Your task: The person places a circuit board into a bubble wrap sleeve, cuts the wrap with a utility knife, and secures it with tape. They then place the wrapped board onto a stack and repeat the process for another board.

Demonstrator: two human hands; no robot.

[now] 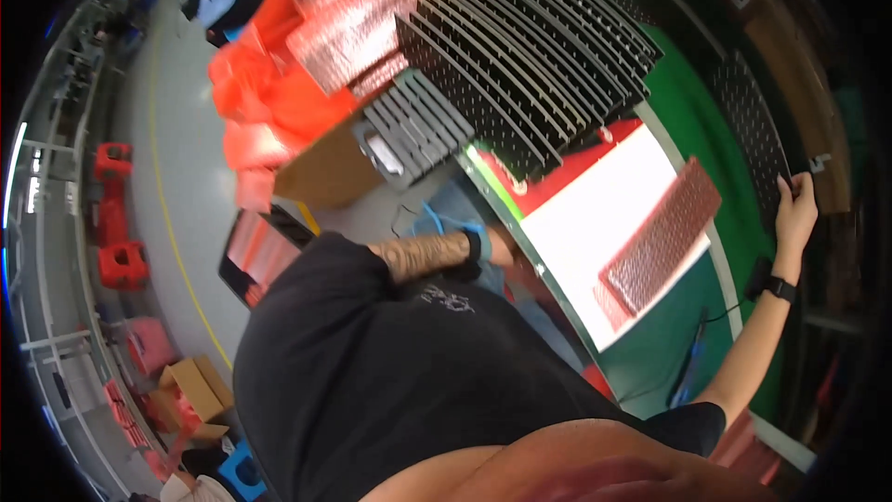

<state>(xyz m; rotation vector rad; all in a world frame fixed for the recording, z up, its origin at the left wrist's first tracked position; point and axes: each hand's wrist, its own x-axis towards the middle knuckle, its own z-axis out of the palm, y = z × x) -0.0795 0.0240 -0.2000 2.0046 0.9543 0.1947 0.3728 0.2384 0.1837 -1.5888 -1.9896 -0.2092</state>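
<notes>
Setting: workshop with a grey floor [177, 177] crossed by a yellow line; the view is tilted, and a green worktop [715, 121] with a pale metal edge runs up the right side.
Nearest: the person's black shirt [390, 381] fills the lower middle of the view.
Left hand: left hand [506, 249] sits at the near edge of the worktop, below the black stack; it is mostly hidden behind the forearm and the worktop edge, so I cannot tell whether its fingers are spread or closed, or what they touch. A black band with a blue strap circles that wrist.
Right hand: right hand [797, 209] reaches out to the far right, fingers curled around the lower end of a black perforated panel [757, 130], gripping it. A black watch sits on that wrist.
Panel position: the black perforated panel stands on edge at the far right side of the worktop, against the brown wall [808, 65].
On the worktop: a white sheet [604, 214] with a red border lies near the person; a red studded block [662, 234] rests on it, slanted.
Farther: a stack of black perforated panels [534, 56] fans out across the worktop's upper part, with a grey slotted tray [413, 130] beside it.
Farthest: red foil-wrapped packs [358, 9] and orange bags [260, 93] pile up at top left.
Floor side: cardboard boxes [190, 390] and red crates [116, 214] stand at left.
</notes>
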